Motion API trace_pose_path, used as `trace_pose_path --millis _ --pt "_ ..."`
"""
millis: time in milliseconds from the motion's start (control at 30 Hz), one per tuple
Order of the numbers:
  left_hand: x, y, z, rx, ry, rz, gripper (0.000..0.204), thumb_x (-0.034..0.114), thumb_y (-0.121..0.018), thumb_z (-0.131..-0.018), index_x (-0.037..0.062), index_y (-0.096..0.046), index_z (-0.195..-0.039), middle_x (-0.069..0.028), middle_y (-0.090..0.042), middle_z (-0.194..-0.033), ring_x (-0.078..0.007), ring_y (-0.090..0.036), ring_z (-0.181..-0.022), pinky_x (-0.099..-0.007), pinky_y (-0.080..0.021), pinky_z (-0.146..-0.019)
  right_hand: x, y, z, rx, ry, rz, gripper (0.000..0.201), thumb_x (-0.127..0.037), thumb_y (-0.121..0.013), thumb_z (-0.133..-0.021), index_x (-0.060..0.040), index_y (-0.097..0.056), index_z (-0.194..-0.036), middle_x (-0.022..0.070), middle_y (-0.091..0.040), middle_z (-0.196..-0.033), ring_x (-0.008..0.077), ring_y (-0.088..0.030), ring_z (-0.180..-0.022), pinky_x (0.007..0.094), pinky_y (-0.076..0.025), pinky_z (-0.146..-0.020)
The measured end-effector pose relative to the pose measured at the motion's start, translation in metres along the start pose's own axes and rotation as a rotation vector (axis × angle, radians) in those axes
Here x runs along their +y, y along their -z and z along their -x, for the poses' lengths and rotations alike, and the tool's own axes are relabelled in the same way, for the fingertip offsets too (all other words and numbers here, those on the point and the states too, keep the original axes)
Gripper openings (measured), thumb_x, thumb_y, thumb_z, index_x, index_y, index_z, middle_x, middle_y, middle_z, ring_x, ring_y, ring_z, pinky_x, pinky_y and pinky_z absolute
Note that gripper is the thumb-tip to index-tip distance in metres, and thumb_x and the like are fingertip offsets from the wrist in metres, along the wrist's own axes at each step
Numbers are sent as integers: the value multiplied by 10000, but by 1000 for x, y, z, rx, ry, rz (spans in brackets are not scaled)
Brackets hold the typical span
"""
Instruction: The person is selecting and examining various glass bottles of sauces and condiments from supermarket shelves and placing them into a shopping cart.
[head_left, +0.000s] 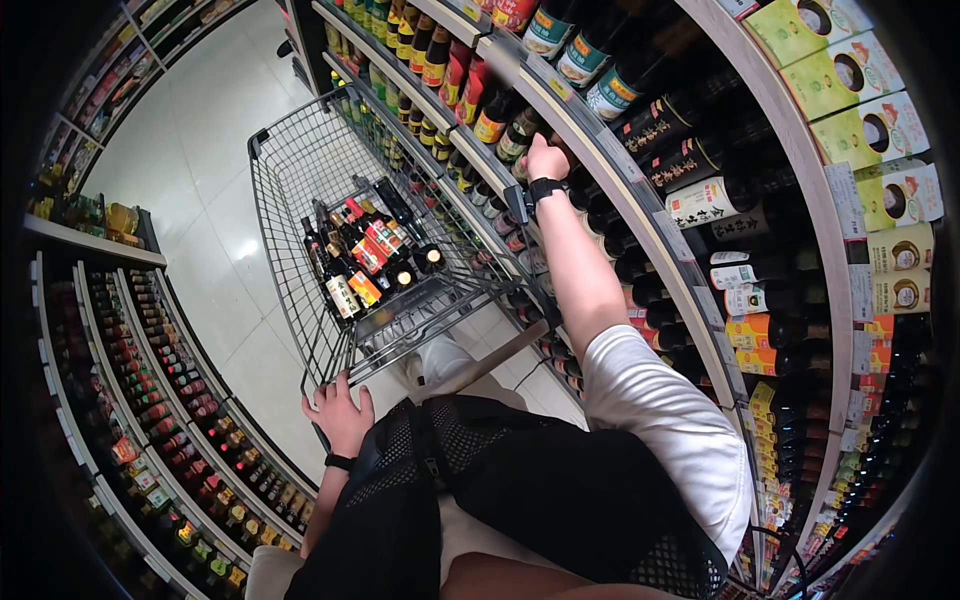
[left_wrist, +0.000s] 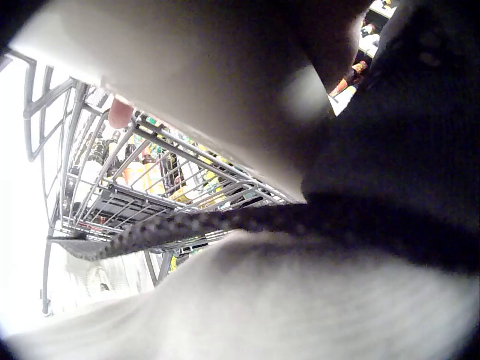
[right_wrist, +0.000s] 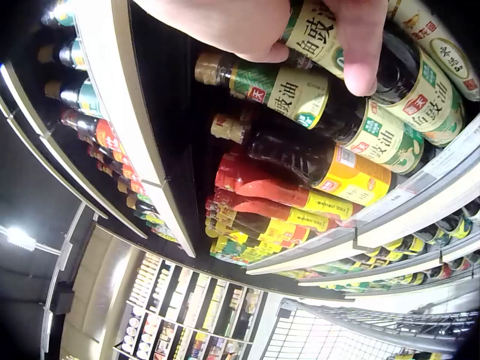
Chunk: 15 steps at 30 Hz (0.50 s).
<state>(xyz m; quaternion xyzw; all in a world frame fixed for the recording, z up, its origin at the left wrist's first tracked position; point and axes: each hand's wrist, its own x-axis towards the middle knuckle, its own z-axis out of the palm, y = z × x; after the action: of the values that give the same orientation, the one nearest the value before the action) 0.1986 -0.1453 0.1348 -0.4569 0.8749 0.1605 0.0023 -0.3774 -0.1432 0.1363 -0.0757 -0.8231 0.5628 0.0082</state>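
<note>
My right hand (head_left: pixel 547 160) reaches into the shelf on the right. In the right wrist view, its thumb and a finger come down on both sides of a dark sauce bottle (right_wrist: pixel 311 34) with a cream and green label, gripping it. Similar sauce bottles (right_wrist: pixel 296 97) lean close beside it, some partly hidden by the fingers. My left hand (head_left: pixel 342 415) rests at the near left end of the shopping cart (head_left: pixel 290 200), fingers spread forward over its edge. One fingertip (left_wrist: pixel 120 114) shows against the cart in the left wrist view. Several dark bottles (head_left: pixel 370 250) lie in the cart.
Tall shelves of bottles (head_left: pixel 700 200) line the right side, their price rails (head_left: pixel 640 185) curving past my right arm. Another bottle shelf (head_left: pixel 180 400) runs along the left. Pale tiled floor (head_left: pixel 200 190) stretches between them. A black mesh bag (head_left: pixel 520 460) hangs across my front.
</note>
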Motion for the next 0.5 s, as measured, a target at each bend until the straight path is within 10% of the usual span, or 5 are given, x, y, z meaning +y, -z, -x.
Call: trace_pose_path --millis 100,133,233,500 --pt "1 2 -1 -19 6 8 492 385 -598 -896 109 -619 -1302 -109 -699 -1102 -326 -532 -1190 -654 -185 -1132 34 -13 -20 160 129 152 349 -281 -734 -807 -22 -692 -1038 194 -732 -836 391 -706 -694 459 -577 -735" --pt "2 3 -1 -32 10 14 496 384 -598 -895 107 -618 -1306 -109 -699 -1104 -324 -533 -1188 -657 -186 -1131 25 -10 -6 225 171 83 247 -187 -717 -821 28 -642 -728 121 -672 -608 236 -672 -476 356 -545 -471" --pt "2 4 -1 -25 10 10 503 379 -600 -891 105 -615 -1312 -112 -700 -1108 -325 -533 -1195 -661 -186 -1132 9 8 24 113 153 25 269 -236 -718 -767 24 -682 -831 267 -717 -869 460 -692 -860 513 -553 -783" --pt "0 3 0 -18 10 31 511 370 -613 -884 96 -608 -1316 -113 -700 -1148 -337 -524 -1222 -664 -175 -1140 -9 36 70 97 434 -133 152 -138 -724 -808 -22 -647 -870 155 -688 -734 292 -717 -684 396 -553 -660"
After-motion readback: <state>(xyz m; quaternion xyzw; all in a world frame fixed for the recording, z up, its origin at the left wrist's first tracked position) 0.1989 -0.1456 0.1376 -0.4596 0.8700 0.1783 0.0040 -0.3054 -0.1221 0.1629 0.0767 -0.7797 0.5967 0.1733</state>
